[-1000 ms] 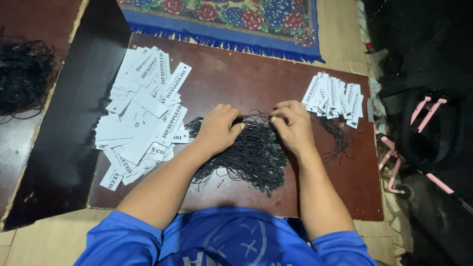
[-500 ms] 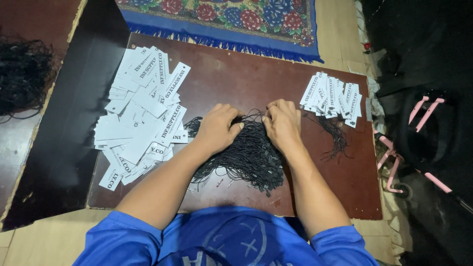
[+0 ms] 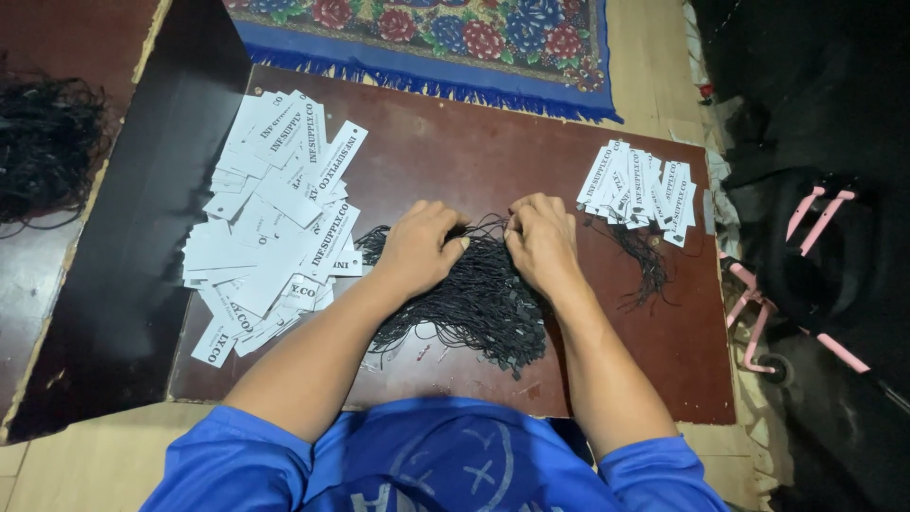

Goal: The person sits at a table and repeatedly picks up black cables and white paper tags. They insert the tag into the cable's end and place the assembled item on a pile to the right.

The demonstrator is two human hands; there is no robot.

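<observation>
The cords (image 3: 479, 303) lie in a loose black tangle at the middle of the bench (image 3: 455, 161), between the two forearms and under both hands. The left hand (image 3: 417, 248) rests curled on the left part of the tangle, fingers bent down into the strands. The right hand (image 3: 542, 242) rests curled on the right part, thumb and forefinger pinched together at the far edge of the tangle; whether a single cord is caught in the pinch cannot be told.

Handling, as a judgement: the cords are thin, soft and very light. They offer no stiffness, and neighbouring strands are likely to drag along when one is pulled. A fingertip pinch on one strand near its end, with the other hand pressing the heap down, suits them best.

A loose pile of white tags (image 3: 275, 218) lies left of the cords. A smaller fanned row of tags (image 3: 640, 185) lies far right, with a few stray cords (image 3: 645, 265) just near it.
</observation>
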